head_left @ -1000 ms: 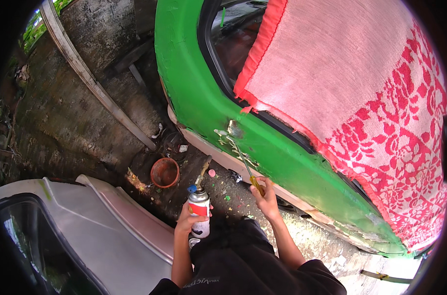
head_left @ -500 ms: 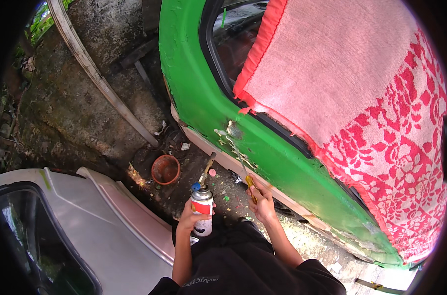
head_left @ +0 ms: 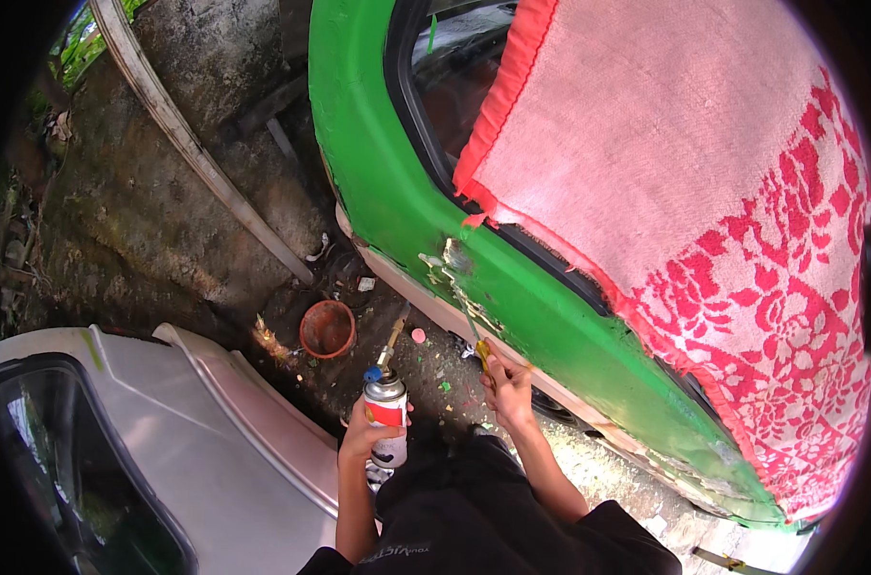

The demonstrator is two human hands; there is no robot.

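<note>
My left hand [head_left: 365, 433] is wrapped round a gas torch [head_left: 387, 414], a white and red canister with a blue knob and a brass nozzle pointing up and away. No flame can be made out. In my right hand [head_left: 508, 388] is a screwdriver [head_left: 485, 353] with a yellow handle; its thin shaft points at the green car body panel [head_left: 541, 316]. The tip lies along a strip of chipped paint [head_left: 454, 278], where pale filler and bare grey metal show. Whether the tip touches the panel I cannot tell.
A pink and red patterned towel [head_left: 665, 163] drapes over the car's windows. A brown pot [head_left: 327, 330] stands on the littered ground beyond the torch. To the left is a pale vehicle [head_left: 196, 431]; a long curved strip [head_left: 196, 153] leans by the stained wall [head_left: 119, 211].
The torch in my left hand has shifted slightly left and down, its nozzle a little farther from the panel. My right hand and the screwdriver have barely moved.
</note>
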